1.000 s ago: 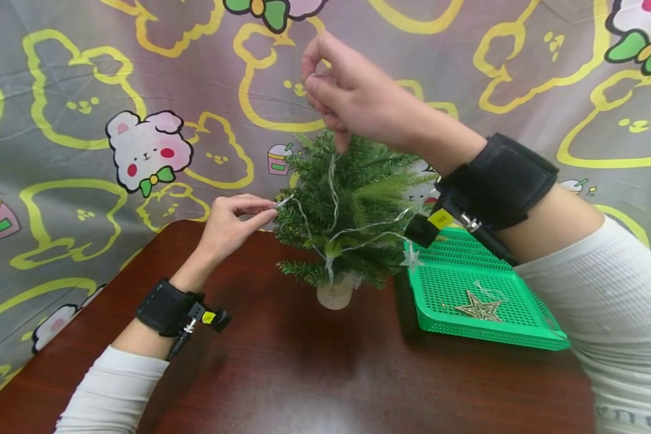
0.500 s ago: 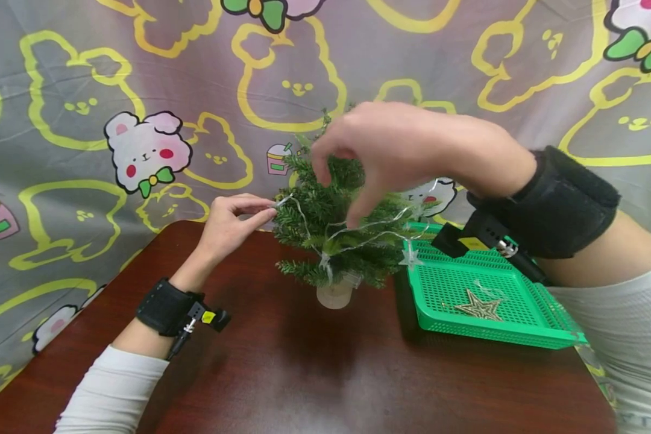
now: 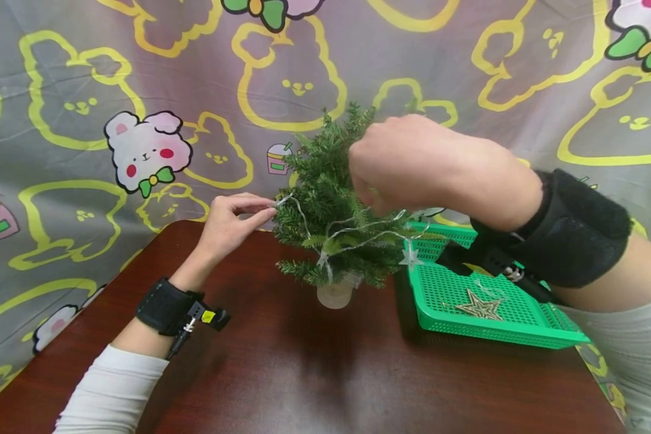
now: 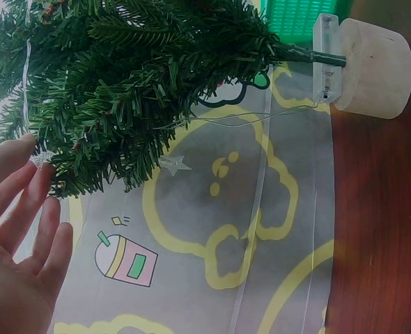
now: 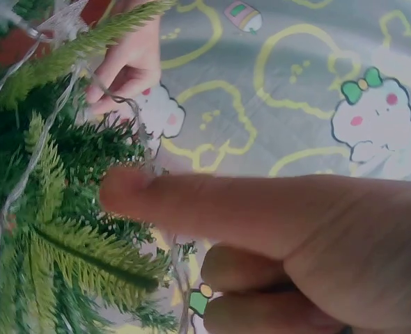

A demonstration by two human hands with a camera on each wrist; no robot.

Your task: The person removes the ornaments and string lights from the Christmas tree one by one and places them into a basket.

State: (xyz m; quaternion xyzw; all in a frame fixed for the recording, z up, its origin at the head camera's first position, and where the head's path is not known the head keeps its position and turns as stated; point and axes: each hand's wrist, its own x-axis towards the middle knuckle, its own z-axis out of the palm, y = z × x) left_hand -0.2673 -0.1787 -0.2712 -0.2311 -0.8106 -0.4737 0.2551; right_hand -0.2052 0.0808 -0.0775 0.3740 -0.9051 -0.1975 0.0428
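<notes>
A small artificial Christmas tree (image 3: 325,175) stands upright on its pale round base (image 3: 333,296), wound with clear string lights (image 3: 366,225). At the tree's left side my left hand (image 3: 230,223) pinches part of the string; in the left wrist view a star light (image 4: 42,160) shows at its fingertips. My right hand (image 3: 412,163), fingers curled, is in front of the tree's right side. In the right wrist view a strand of wire (image 5: 181,278) runs behind its thumb (image 5: 212,202) and seems pinched there; the fingertip behind is hidden. One star light (image 3: 410,256) hangs at lower right.
A green perforated basket (image 3: 499,336) stands on the dark wooden table (image 3: 239,374) at right, with a gold glitter star (image 3: 480,306) inside. A small battery box (image 4: 327,59) sits against the tree base. A patterned curtain (image 3: 195,72) hangs close behind.
My right hand has come down from above the treetop to the tree's right side, its fingers spreading and then curling again. The raised strand came down with it. My left hand stays put.
</notes>
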